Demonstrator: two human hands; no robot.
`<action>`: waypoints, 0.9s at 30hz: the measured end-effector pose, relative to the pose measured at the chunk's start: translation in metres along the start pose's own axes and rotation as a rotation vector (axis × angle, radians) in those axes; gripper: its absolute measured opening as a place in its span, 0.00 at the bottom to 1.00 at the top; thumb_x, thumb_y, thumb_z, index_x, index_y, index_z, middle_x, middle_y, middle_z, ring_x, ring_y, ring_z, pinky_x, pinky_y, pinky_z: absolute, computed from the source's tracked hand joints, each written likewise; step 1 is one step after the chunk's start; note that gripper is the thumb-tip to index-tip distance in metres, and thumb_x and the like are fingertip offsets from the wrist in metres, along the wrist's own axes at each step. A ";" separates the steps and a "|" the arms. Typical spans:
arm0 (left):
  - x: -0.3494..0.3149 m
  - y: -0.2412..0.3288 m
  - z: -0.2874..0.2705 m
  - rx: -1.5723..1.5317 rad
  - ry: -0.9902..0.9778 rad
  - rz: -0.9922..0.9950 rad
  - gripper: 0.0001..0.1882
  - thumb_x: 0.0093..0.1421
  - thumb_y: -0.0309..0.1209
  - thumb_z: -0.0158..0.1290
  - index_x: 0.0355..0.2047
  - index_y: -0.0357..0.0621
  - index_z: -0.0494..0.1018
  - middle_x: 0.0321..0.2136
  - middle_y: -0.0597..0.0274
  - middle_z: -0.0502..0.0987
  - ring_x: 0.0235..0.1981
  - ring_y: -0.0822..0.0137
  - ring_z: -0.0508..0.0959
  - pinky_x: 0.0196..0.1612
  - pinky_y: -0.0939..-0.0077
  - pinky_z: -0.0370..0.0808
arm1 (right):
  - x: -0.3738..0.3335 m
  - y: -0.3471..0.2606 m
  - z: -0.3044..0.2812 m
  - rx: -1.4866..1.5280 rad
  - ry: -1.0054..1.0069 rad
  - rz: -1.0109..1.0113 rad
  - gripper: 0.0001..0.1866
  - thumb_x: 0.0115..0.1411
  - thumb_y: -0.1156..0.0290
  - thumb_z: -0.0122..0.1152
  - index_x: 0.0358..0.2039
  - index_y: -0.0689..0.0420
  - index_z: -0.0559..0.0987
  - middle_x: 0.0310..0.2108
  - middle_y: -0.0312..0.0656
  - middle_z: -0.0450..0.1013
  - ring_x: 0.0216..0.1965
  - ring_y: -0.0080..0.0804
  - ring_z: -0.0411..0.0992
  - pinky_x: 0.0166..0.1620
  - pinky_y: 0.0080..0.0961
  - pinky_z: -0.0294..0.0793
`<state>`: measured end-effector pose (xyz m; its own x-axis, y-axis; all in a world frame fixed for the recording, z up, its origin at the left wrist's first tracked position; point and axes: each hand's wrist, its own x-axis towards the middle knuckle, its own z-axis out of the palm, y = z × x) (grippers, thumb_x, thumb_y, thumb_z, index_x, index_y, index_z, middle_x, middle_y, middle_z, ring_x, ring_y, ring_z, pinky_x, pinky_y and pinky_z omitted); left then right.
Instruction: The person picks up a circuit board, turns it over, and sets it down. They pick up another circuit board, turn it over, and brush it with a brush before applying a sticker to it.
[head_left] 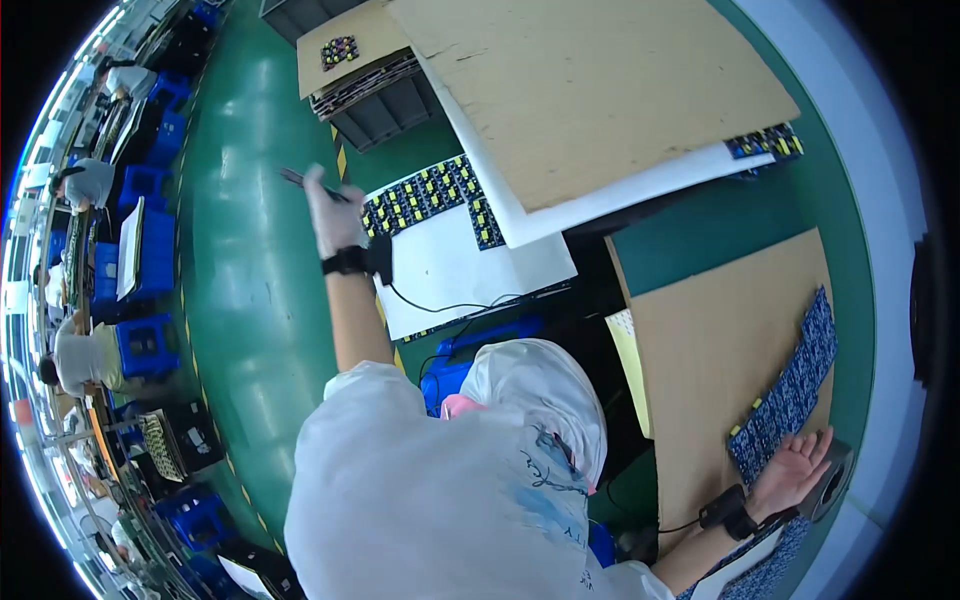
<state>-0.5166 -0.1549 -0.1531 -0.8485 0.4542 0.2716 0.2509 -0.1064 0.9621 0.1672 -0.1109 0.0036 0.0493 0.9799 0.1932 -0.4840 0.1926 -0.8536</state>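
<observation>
My left hand (333,215), in what looks like a pale glove and slightly blurred, is raised over the green floor. Its fingers close round a dark slender tool (293,177) whose kind I cannot make out. Just right of it, rows of small dark circuit boards with yellow parts (425,195) lie on a white sheet (450,265). On the right, my right hand (793,473) is turned palm up with its fingers stretched out and nothing in it. Beside those fingers, a long blue-and-black patterned strip (790,385) with a few yellow parts lies on a brown board (715,340).
A large cardboard sheet (610,90) covers a white-lined stack at the far side. Behind it stands a grey crate (385,118) topped with cardboard and a cluster of boards (339,52). A blue stool (447,378) is close to me. People work along benches at left.
</observation>
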 end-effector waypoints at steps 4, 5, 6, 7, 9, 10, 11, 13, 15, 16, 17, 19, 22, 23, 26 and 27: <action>-0.054 -0.169 -0.041 0.634 -0.249 0.125 0.24 0.48 0.30 0.56 0.46 0.42 0.64 0.37 0.54 0.69 0.28 0.64 0.69 0.30 0.71 0.71 | 0.012 -0.007 0.007 -0.043 -0.058 0.074 0.27 0.66 0.59 0.38 0.60 0.64 0.55 0.37 0.40 0.65 0.34 0.28 0.59 0.46 0.26 0.61; -0.074 -0.182 -0.007 0.462 -0.322 -0.271 0.29 0.45 0.35 0.58 0.47 0.39 0.63 0.40 0.51 0.69 0.30 0.59 0.70 0.34 0.68 0.71 | 0.012 -0.015 0.009 -0.093 -0.093 0.117 0.27 0.66 0.60 0.38 0.60 0.64 0.54 0.39 0.42 0.66 0.35 0.28 0.60 0.46 0.26 0.61; -0.094 -0.186 0.031 0.289 -0.387 -0.659 0.35 0.41 0.39 0.59 0.49 0.37 0.62 0.43 0.48 0.69 0.32 0.55 0.72 0.38 0.66 0.71 | 0.010 -0.026 0.011 -0.135 -0.130 0.162 0.27 0.66 0.60 0.38 0.60 0.64 0.54 0.41 0.43 0.67 0.36 0.28 0.61 0.47 0.25 0.62; -0.098 -0.202 0.044 0.289 -0.197 -0.819 0.38 0.41 0.41 0.59 0.50 0.35 0.60 0.43 0.44 0.69 0.36 0.54 0.71 0.42 0.64 0.70 | 0.014 -0.030 0.011 -0.122 -0.141 0.172 0.27 0.66 0.60 0.38 0.60 0.64 0.54 0.41 0.43 0.67 0.36 0.28 0.61 0.47 0.25 0.62; -0.105 -0.220 0.069 0.273 -0.022 -0.986 0.41 0.40 0.43 0.59 0.52 0.33 0.58 0.42 0.41 0.69 0.39 0.52 0.71 0.46 0.63 0.68 | 0.011 -0.046 0.012 -0.273 0.028 0.148 0.26 0.66 0.60 0.38 0.59 0.64 0.56 0.39 0.42 0.68 0.35 0.27 0.61 0.45 0.24 0.62; -0.117 -0.219 0.091 0.440 -0.009 -0.975 0.43 0.40 0.43 0.59 0.53 0.33 0.56 0.42 0.40 0.68 0.41 0.50 0.70 0.47 0.61 0.67 | 0.007 -0.058 0.012 -0.375 0.129 0.117 0.26 0.66 0.60 0.38 0.59 0.65 0.56 0.39 0.42 0.68 0.35 0.27 0.62 0.44 0.24 0.62; -0.129 -0.215 0.109 0.607 0.002 -0.955 0.44 0.41 0.43 0.59 0.54 0.33 0.54 0.42 0.38 0.68 0.43 0.49 0.68 0.48 0.59 0.66 | 0.003 -0.066 0.012 -0.407 0.145 0.100 0.26 0.66 0.60 0.38 0.59 0.65 0.56 0.39 0.42 0.68 0.35 0.27 0.62 0.44 0.24 0.62; -0.134 -0.222 0.113 0.781 0.024 -0.918 0.46 0.41 0.44 0.59 0.55 0.33 0.52 0.42 0.37 0.67 0.45 0.47 0.67 0.49 0.58 0.66 | 0.004 -0.077 0.006 -0.435 0.112 0.113 0.27 0.66 0.60 0.38 0.59 0.64 0.55 0.43 0.45 0.69 0.39 0.29 0.67 0.45 0.24 0.66; -0.133 -0.249 0.098 1.019 0.046 -0.771 0.48 0.41 0.45 0.60 0.57 0.35 0.49 0.43 0.36 0.65 0.46 0.44 0.65 0.50 0.55 0.64 | 0.005 -0.078 0.002 -0.444 0.101 0.126 0.27 0.66 0.59 0.38 0.60 0.63 0.54 0.45 0.47 0.70 0.40 0.31 0.69 0.46 0.24 0.68; -0.133 -0.259 0.089 1.142 0.065 -0.688 0.49 0.41 0.45 0.60 0.58 0.36 0.47 0.43 0.36 0.64 0.47 0.43 0.64 0.51 0.53 0.63 | 0.007 -0.075 -0.001 -0.420 0.075 0.145 0.27 0.66 0.59 0.38 0.60 0.63 0.54 0.45 0.47 0.70 0.41 0.31 0.70 0.46 0.24 0.69; -0.139 -0.249 0.109 1.127 0.021 -0.694 0.49 0.41 0.45 0.60 0.58 0.36 0.47 0.43 0.36 0.64 0.47 0.43 0.64 0.51 0.53 0.63 | 0.001 -0.080 0.002 -0.435 0.070 0.143 0.27 0.66 0.59 0.38 0.60 0.63 0.55 0.45 0.47 0.70 0.41 0.32 0.70 0.46 0.24 0.69; -0.147 -0.224 0.141 1.042 -0.006 -0.776 0.51 0.41 0.47 0.60 0.59 0.38 0.45 0.44 0.36 0.63 0.47 0.42 0.64 0.50 0.52 0.63 | -0.009 -0.087 0.007 -0.477 0.086 0.132 0.27 0.66 0.59 0.38 0.59 0.63 0.55 0.45 0.47 0.70 0.42 0.33 0.71 0.46 0.24 0.69; -0.140 -0.223 0.126 1.068 -0.004 -0.807 0.51 0.42 0.48 0.60 0.60 0.39 0.46 0.45 0.36 0.62 0.48 0.43 0.63 0.51 0.52 0.63 | -0.009 -0.073 0.007 -0.498 0.235 0.141 0.27 0.66 0.58 0.39 0.59 0.64 0.56 0.42 0.45 0.70 0.39 0.30 0.68 0.46 0.25 0.66; -0.137 -0.229 0.118 1.110 -0.027 -0.814 0.51 0.43 0.49 0.60 0.60 0.40 0.47 0.46 0.37 0.62 0.49 0.43 0.63 0.52 0.53 0.63 | -0.009 -0.068 0.007 -0.486 0.240 0.145 0.27 0.66 0.58 0.39 0.59 0.64 0.56 0.42 0.45 0.70 0.39 0.30 0.68 0.46 0.25 0.66; -0.127 -0.217 0.114 1.140 -0.022 -0.753 0.48 0.44 0.50 0.59 0.59 0.40 0.49 0.46 0.38 0.63 0.49 0.45 0.64 0.52 0.55 0.63 | -0.009 -0.064 0.012 -0.444 0.084 0.180 0.27 0.66 0.58 0.39 0.59 0.63 0.56 0.45 0.47 0.70 0.42 0.32 0.70 0.47 0.25 0.69; -0.141 -0.207 0.125 1.109 -0.008 -0.688 0.46 0.45 0.49 0.58 0.57 0.40 0.51 0.45 0.39 0.64 0.48 0.46 0.64 0.51 0.56 0.63 | -0.013 -0.070 0.016 -0.471 0.116 0.156 0.27 0.66 0.58 0.39 0.59 0.63 0.56 0.45 0.47 0.70 0.42 0.32 0.70 0.47 0.25 0.69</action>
<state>-0.3907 -0.0865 -0.3938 -0.9544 0.1282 -0.2696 0.0201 0.9286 0.3705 0.1868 -0.1381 0.0683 0.1172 0.9930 0.0141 -0.0482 0.0199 -0.9986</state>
